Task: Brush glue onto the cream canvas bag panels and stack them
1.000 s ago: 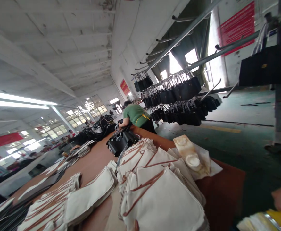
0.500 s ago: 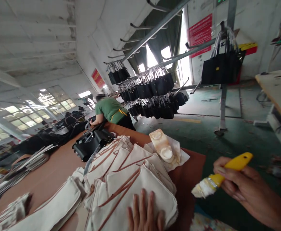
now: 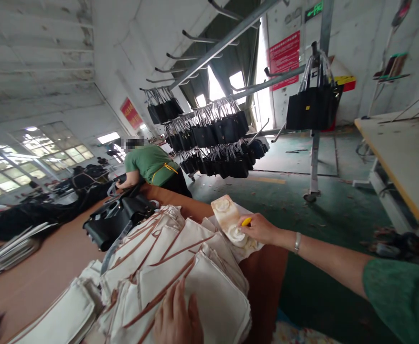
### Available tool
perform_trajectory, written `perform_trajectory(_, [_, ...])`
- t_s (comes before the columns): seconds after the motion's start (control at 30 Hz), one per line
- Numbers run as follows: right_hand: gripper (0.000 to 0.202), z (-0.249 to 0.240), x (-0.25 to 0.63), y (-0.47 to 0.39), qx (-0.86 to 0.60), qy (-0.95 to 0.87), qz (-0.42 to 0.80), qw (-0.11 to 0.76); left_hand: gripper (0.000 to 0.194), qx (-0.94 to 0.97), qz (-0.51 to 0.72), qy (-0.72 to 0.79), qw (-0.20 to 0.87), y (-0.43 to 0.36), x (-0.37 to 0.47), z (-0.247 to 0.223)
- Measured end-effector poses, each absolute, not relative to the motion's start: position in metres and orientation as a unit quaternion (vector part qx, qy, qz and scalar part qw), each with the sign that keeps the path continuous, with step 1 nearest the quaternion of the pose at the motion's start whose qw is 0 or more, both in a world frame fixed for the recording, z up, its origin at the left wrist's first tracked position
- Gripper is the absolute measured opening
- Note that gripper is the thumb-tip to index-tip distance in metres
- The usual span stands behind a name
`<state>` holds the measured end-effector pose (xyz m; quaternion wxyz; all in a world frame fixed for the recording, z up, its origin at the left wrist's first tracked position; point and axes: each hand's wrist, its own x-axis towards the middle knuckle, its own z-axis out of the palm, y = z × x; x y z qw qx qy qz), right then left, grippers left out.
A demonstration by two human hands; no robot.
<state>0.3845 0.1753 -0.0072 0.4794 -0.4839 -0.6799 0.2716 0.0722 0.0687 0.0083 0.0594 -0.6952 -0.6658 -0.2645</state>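
Right hand, clamped on my yellow brush, swung to stained container by desk's right edge, paste within reach; left hand slack on cream panels.

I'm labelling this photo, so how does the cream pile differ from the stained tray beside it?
Size: the pile spreads far wider than the small tray. Look: the pile is many cream pieces with brown strips; the tray is blotchy tan with white matter on it. Both are on the brown table, the tray over a pale sheet.
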Motion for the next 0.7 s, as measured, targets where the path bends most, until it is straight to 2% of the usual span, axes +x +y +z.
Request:
perform_trajectory(0.1, [0.013,-0.014,0.381,0.185,-0.487,-0.698,0.257,0.458,0.043,-0.723,-0.133,-0.673,0.087,0.085,0.077,0.034])
perform_trajectory(0.23, [0.017,-0.013,0.388,0.178,-0.47,-0.715,0.241,0.458,0.035,-0.727,-0.066,-0.68,0.074,0.095,0.086,0.046])
perform_trajectory(0.5, [0.013,-0.011,0.419,0.13,-0.366,-0.791,0.267,0.41,0.023,-0.715,-0.132,-0.674,-0.126,0.097,0.077,0.051])
perform_trajectory(0.6, [0.017,-0.014,0.418,0.126,-0.399,-0.744,0.286,0.454,0.023,-0.711,-0.154,-0.666,-0.163,0.097,0.076,0.054])
perform_trajectory(0.7, [0.028,-0.027,0.407,0.134,-0.46,-0.648,0.318,0.517,0.03,-0.714,-0.185,-0.635,-0.229,0.098,0.078,0.057])
